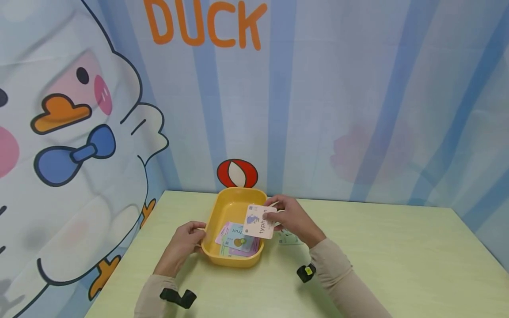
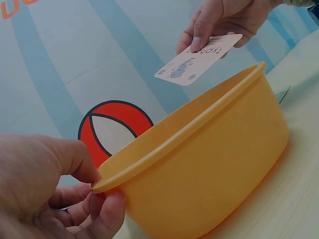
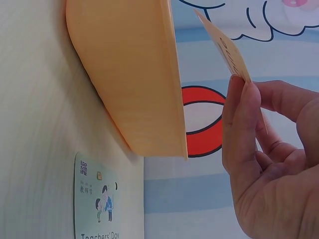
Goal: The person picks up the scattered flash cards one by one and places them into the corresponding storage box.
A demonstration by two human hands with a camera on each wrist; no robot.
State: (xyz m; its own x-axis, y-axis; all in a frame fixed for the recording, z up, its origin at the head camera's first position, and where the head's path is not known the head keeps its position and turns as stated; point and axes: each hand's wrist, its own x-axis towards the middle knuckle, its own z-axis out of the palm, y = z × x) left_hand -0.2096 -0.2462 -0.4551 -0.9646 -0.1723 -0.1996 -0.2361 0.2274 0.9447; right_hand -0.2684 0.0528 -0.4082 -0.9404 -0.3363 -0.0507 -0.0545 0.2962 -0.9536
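Note:
My right hand (image 1: 292, 217) pinches a pale card (image 1: 258, 223) printed "typhoon" between thumb and fingers, over the right rim of a yellow plastic basin (image 1: 232, 260). In the left wrist view the card (image 2: 192, 64) hangs above the far end of the basin (image 2: 214, 159). My left hand (image 1: 183, 243) grips the basin's left rim, thumb on top and fingers below, as the left wrist view shows. Inside the basin lie several overlapping cards, with a blue "fruit" card (image 1: 238, 240) on top and pink and purple ones partly hidden beneath.
A green "Teachers' Day" card (image 3: 99, 204) lies on the table right of the basin, partly behind my right hand in the head view. The pale yellow table (image 1: 389, 256) meets a duck-printed curtain (image 1: 318, 110) at the back and left.

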